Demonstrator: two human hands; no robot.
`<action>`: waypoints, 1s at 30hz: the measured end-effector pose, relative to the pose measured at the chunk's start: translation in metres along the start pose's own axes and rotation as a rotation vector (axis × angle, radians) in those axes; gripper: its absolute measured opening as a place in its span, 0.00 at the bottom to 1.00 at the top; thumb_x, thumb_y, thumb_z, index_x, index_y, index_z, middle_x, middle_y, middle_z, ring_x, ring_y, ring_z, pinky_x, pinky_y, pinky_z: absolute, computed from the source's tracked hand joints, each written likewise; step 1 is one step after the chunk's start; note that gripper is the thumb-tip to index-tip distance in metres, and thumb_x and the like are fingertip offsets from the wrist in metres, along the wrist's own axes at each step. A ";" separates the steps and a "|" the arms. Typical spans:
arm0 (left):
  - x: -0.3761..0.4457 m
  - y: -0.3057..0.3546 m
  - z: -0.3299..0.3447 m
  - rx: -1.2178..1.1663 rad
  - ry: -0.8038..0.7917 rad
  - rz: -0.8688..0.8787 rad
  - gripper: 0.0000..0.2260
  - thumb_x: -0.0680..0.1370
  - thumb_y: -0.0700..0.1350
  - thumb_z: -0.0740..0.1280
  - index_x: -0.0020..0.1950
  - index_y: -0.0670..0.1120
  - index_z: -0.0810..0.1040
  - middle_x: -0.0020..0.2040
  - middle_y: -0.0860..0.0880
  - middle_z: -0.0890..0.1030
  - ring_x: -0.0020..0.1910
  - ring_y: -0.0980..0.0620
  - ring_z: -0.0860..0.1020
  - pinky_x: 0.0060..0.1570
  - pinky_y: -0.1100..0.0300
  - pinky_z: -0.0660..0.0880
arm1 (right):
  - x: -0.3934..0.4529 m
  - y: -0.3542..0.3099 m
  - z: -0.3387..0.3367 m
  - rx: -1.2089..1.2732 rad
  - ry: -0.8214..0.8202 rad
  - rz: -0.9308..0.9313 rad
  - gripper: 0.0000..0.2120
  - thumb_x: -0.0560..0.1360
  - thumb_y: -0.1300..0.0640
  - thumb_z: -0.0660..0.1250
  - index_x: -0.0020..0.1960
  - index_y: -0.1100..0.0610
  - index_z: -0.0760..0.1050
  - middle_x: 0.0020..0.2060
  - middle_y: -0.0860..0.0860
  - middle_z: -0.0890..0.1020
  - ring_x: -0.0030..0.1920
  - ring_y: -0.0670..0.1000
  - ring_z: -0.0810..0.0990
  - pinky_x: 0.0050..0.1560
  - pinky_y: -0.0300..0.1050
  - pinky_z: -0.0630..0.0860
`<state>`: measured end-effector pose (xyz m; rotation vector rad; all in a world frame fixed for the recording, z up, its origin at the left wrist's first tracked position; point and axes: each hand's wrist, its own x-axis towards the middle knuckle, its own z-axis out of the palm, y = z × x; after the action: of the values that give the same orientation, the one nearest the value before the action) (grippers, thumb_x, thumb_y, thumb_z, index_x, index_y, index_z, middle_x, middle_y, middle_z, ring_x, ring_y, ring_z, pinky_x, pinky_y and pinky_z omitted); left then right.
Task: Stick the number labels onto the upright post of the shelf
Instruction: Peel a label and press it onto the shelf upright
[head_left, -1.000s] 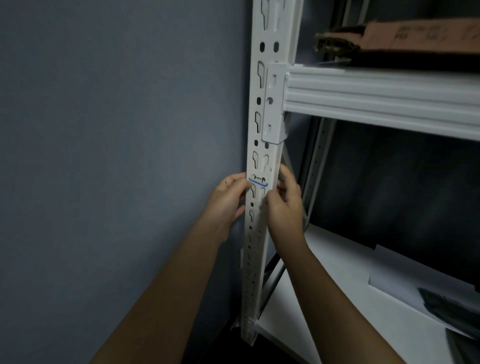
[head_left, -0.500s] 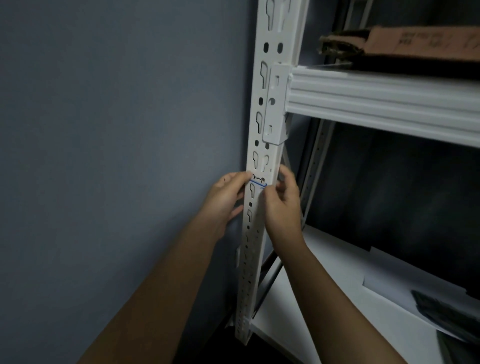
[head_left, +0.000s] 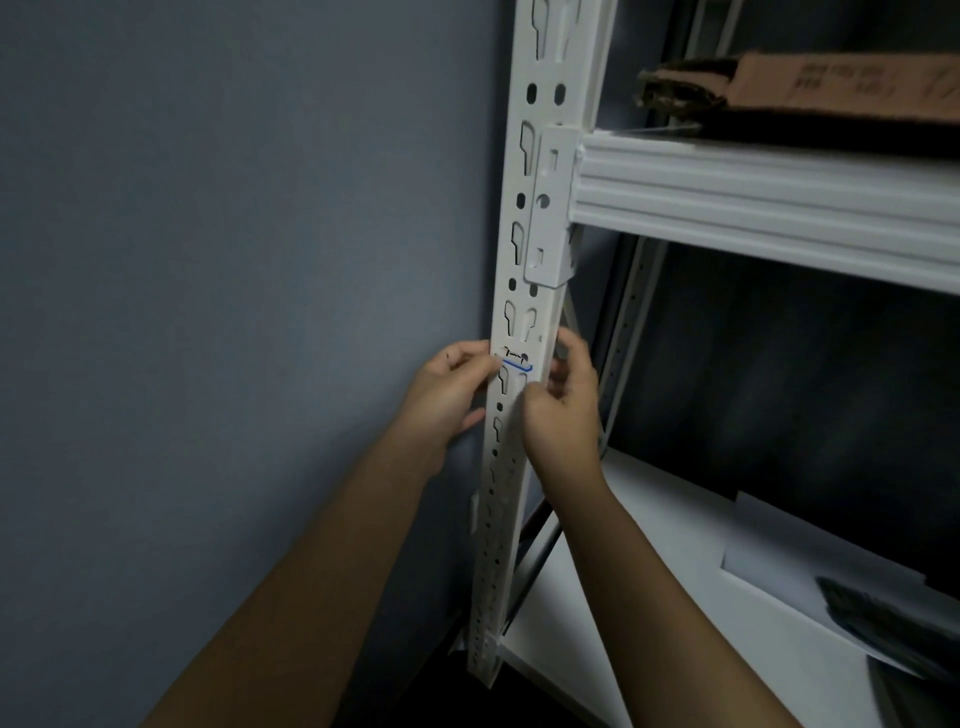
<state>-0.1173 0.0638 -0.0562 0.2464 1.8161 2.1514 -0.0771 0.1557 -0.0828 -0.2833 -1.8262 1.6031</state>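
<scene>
As both hands (head_left: 558, 410) pinch it, label (head_left: 515, 362) on post (head_left: 524, 291).

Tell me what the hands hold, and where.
Both hold the label against the post: left hand pinches its left end, right hand its right end.

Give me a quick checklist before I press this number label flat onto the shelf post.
1. Label on the front face of the upright post: ok.
2. Left hand pinching the label's left end: ok.
3. Right hand gripping the post at the label's right end: ok.
4. Label level: not ok, its blue edge slopes down to the right.
5. Label clear of the slots: not ok, it lies across punched holes.
6. Fully stuck down: cannot tell.
</scene>
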 end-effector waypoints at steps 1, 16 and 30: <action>-0.001 -0.001 0.000 0.034 0.009 0.013 0.07 0.77 0.42 0.65 0.51 0.52 0.78 0.48 0.52 0.83 0.50 0.56 0.79 0.50 0.59 0.74 | -0.001 0.000 -0.002 -0.010 -0.012 0.003 0.26 0.75 0.67 0.60 0.66 0.43 0.69 0.60 0.54 0.75 0.56 0.46 0.77 0.51 0.41 0.79; 0.001 -0.039 -0.011 0.870 0.548 1.090 0.05 0.74 0.44 0.71 0.49 0.46 0.83 0.42 0.46 0.74 0.42 0.52 0.65 0.34 0.53 0.71 | -0.002 0.004 -0.022 -0.963 0.452 -0.863 0.05 0.73 0.53 0.72 0.47 0.53 0.82 0.48 0.55 0.81 0.53 0.56 0.68 0.52 0.51 0.61; 0.001 -0.035 -0.015 0.919 0.328 1.030 0.09 0.74 0.49 0.64 0.44 0.46 0.81 0.43 0.48 0.71 0.42 0.53 0.67 0.33 0.55 0.71 | -0.022 0.024 -0.023 -1.054 0.322 -0.842 0.04 0.71 0.53 0.68 0.41 0.51 0.81 0.47 0.50 0.77 0.49 0.53 0.69 0.52 0.48 0.58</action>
<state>-0.1188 0.0555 -0.0932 1.3345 3.2752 1.6335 -0.0527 0.1660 -0.1126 -0.1609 -1.9645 -0.0364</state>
